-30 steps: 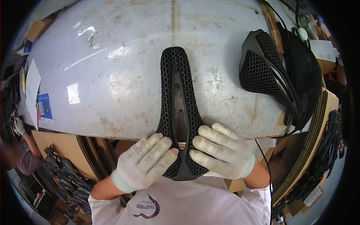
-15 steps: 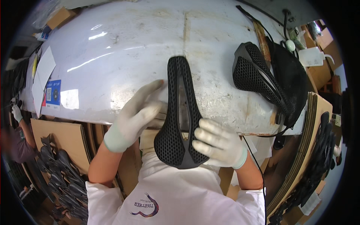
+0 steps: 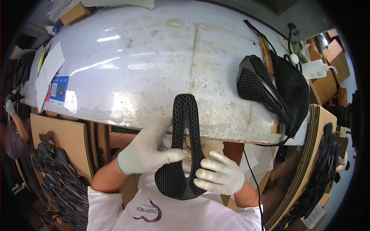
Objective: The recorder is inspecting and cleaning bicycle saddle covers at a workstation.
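A black bicycle saddle (image 3: 171,181) with a honeycomb top and a long central slot is held close against my shirt. Its narrow nose points away from me, over the table's near edge. My left hand (image 3: 150,148), in a white glove, grips the left side, with the thumb across the top by the slot and the fingers behind, partly hidden. My gloved right hand (image 3: 219,173) is closed on the right side of the wide rear, its fingertips on the honeycomb surface.
A second black saddle (image 3: 262,86) lies on the white table (image 3: 154,81) at the right, against a black bag (image 3: 295,92). Beyond stands a white squeeze bottle (image 3: 314,70). Paper and a blue card (image 3: 59,88) lie left. Many-saddled stacks (image 3: 63,181) flank me; another person's gloved hand (image 3: 9,107) shows far left.
The saddle has come nearer to my body. My left hand, beside it with fingers stretched before, now has its thumb over the saddle. The right hand stays on its rear.
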Demonstrator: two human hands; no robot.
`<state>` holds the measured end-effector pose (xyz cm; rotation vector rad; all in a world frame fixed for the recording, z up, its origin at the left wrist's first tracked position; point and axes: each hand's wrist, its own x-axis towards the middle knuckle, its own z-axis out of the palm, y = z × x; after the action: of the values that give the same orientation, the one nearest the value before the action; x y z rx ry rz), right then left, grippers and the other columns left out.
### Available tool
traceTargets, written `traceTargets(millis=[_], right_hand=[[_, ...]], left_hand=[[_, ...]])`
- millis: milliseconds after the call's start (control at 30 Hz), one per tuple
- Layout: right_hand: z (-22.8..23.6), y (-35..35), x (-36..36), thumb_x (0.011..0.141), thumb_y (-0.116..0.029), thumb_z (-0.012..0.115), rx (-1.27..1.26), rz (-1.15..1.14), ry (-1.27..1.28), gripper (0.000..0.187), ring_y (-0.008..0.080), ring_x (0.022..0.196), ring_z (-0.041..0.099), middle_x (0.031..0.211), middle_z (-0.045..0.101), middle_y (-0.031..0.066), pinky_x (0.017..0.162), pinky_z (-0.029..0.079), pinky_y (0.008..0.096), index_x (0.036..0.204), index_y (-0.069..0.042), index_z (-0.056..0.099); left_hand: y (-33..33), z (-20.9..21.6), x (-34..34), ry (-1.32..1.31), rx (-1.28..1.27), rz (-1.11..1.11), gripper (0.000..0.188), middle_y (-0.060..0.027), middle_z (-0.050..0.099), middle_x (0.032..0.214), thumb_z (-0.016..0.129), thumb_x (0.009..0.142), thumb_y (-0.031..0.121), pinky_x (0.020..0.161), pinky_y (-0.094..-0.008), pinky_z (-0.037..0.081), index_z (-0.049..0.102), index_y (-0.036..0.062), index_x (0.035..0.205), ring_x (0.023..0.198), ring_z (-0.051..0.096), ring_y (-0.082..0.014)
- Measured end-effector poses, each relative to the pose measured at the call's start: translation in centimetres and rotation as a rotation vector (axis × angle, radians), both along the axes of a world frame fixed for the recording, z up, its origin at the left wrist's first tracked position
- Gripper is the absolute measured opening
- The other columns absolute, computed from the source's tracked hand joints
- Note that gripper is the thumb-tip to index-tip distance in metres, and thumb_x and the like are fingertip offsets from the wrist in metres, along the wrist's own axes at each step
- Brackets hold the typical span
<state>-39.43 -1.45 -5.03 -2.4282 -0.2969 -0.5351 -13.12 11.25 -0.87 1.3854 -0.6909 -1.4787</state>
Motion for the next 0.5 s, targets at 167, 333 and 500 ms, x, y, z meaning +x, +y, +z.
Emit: traceTargets(millis=[167, 333, 500], right_hand=[[0.7, 1.2, 1.7, 0.088, -0.062, 0.073, 0.593, -0.146, -0.226, 0.069, 0.0332, 0.116, 0.070, 0.126, 0.069, 0.0163, 0.104, 0.052, 0.0530, 0.127, -0.005, 0.070], [1.4, -0.4, 2.8, 0.107, -0.046, 0.056, 1.191, -0.234, 0.543, 0.059, 0.0220, 0.100, 0.069, 0.116, 0.072, 0.0128, 0.090, 0.056, 0.0349, 0.133, 0.006, 0.063], [0.5, 0.1, 3.6, 0.105, -0.043, 0.062, 1.394, -0.209, 0.577, 0.054, 0.0172, 0.101, 0.069, 0.113, 0.073, 0.0114, 0.090, 0.056, 0.0314, 0.128, 0.006, 0.066]], left_hand=[[1.6, 1.8, -1.6, -0.094, 0.103, -0.032, 0.077, -0.0078, 0.073, 0.089, 0.077, 0.090, 0.017, 0.069, -0.0268, 0.054, 0.041, -0.0033, 0.155, 0.072, 0.067, -0.0103], [1.6, 1.6, -3.1, -0.143, 0.139, -0.219, 0.080, -0.0023, 0.060, 0.066, 0.077, 0.091, 0.019, 0.060, -0.0266, 0.047, 0.039, 0.0019, 0.159, 0.059, 0.057, -0.0087], [1.6, 2.0, -3.3, -0.137, 0.108, -0.210, 0.080, -0.0026, 0.058, 0.065, 0.077, 0.091, 0.019, 0.059, -0.0272, 0.046, 0.039, 0.0032, 0.160, 0.057, 0.055, -0.0097]])
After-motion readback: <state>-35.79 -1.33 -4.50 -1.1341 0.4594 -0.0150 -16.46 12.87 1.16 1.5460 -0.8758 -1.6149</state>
